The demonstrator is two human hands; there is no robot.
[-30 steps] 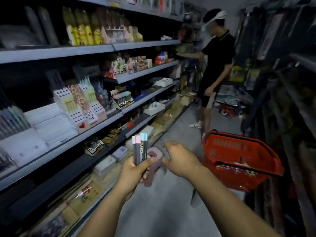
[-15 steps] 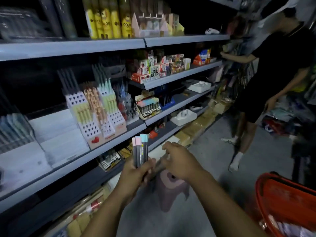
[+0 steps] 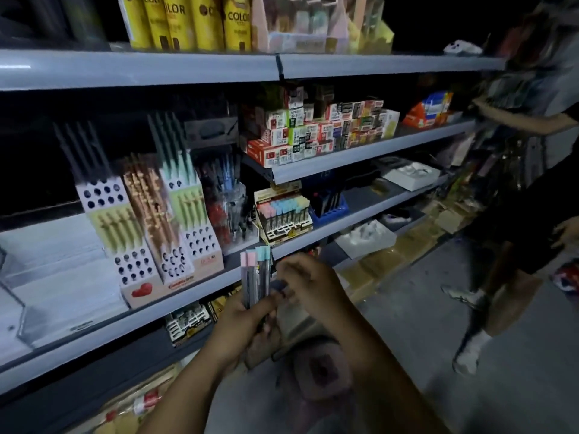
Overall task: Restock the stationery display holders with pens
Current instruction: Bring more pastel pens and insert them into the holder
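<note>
Just below and right of the stepped display holder (image 3: pixel 175 233) on the shelf (image 3: pixel 94 336), the left grip (image 3: pixel 242 321) clasps a bundle of pastel-capped pens (image 3: pixel 255 277) upright, while the right grip (image 3: pixel 308 285) curls its fingers against that bundle, blur hiding whether it pinches one.

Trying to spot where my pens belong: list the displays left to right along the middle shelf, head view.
Clear acrylic tray → lilac holder with dark pens → copper-coloured pen rack → mint-green pen holder → clear tub of red and blue pens → box of pastel-capped pens → blue basket → white box.
</note>
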